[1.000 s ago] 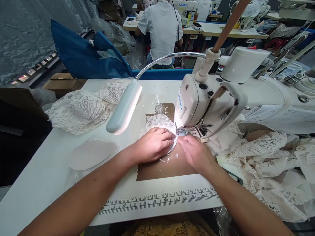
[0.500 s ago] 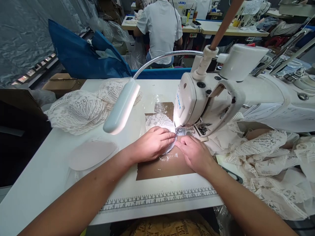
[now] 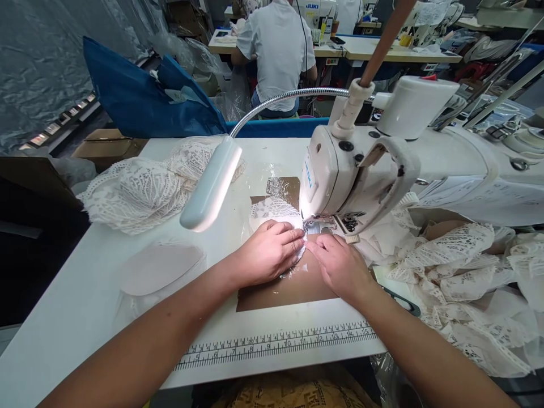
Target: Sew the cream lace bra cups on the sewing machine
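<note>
A small white lace piece (image 3: 272, 211) with a rounded edge lies under the presser foot of a white sewing machine (image 3: 325, 170). My left hand (image 3: 272, 249) rests flat on this lace, fingers stretched toward the needle area and hiding much of the cloth. Just right of it, my right hand (image 3: 338, 263) is closed, thumb and curled forefinger pinching the lace's near edge. Beneath both hands is a brown taped sheet (image 3: 289, 292) on the white table (image 3: 221, 345).
A gooseneck lamp (image 3: 212, 184) hangs over the left side. Bunched lace (image 3: 131, 192) and pale oval pieces (image 3: 161, 269) lie left; more lace (image 3: 467, 300) is heaped right, near dark-handled scissors (image 3: 402, 300). A printed ruler (image 3: 276, 343) runs along the front. Another person (image 3: 276, 56) sits ahead.
The lace has turned slightly under the presser foot, and my left hand has shifted a little right and downward with it. My right hand stays at its edge, moved slightly right.
</note>
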### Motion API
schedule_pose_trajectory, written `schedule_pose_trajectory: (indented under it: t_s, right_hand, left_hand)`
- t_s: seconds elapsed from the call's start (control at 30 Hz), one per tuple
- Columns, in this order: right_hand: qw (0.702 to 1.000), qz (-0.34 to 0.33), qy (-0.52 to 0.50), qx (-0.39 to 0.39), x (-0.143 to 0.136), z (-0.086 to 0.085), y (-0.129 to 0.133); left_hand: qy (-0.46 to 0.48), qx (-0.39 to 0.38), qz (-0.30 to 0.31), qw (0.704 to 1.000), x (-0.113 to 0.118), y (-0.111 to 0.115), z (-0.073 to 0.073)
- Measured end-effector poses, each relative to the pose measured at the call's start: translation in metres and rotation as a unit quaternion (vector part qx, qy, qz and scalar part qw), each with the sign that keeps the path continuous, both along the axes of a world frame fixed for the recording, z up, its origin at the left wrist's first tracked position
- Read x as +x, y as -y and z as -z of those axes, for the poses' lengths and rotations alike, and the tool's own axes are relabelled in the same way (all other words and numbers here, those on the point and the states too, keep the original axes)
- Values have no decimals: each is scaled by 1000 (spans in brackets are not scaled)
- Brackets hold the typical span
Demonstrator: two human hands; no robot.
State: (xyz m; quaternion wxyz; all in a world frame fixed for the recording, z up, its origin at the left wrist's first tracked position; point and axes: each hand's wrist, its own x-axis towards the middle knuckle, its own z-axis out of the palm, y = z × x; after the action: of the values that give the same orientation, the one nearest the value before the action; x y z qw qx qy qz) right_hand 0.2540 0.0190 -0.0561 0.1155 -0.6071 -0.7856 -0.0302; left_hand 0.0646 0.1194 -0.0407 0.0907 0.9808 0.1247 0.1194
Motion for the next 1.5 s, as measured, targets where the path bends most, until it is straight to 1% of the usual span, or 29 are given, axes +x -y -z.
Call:
schedule_pose_trajectory:
  t_s: [0.23, 0.37, 0.6, 0.8, 0.93, 1.1, 1.27, 1.37, 1.5]
  right_hand:
    - [998, 50, 14, -36, -3, -3, -6]
    - [998, 58, -3, -36, -1, -2, -4]
    - [999, 2, -47, -17, 6, 0, 2]
    - [996, -5, -90, 18, 5, 0, 1]
    - [997, -32, -63, 4, 3, -1, 0]
    - [999, -24, -29, -15, 0, -3, 1]
    - [1000, -17, -8, 0, -1, -3, 1]
    - [1000, 2, 0, 5, -1, -2, -2]
    - [999, 34, 10, -13, -1, 1, -6]
  left_hand:
    - [12, -2, -10, 1000, 2, -1, 2]
    - [16, -4, -9, 1000, -1, -3, 3]
    - [38, -26, 9, 999, -4, -4, 1]
    - [34, -10, 38, 999, -2, -4, -1]
    - [35, -3, 38, 999, 0, -4, 1]
    - [30, 8, 11, 999, 2, -4, 6]
    - [20, 11, -16, 1000, 5, -3, 6]
    - [25, 25, -32, 999, 7, -3, 6]
    - [28, 41, -49, 998, 7, -3, 8]
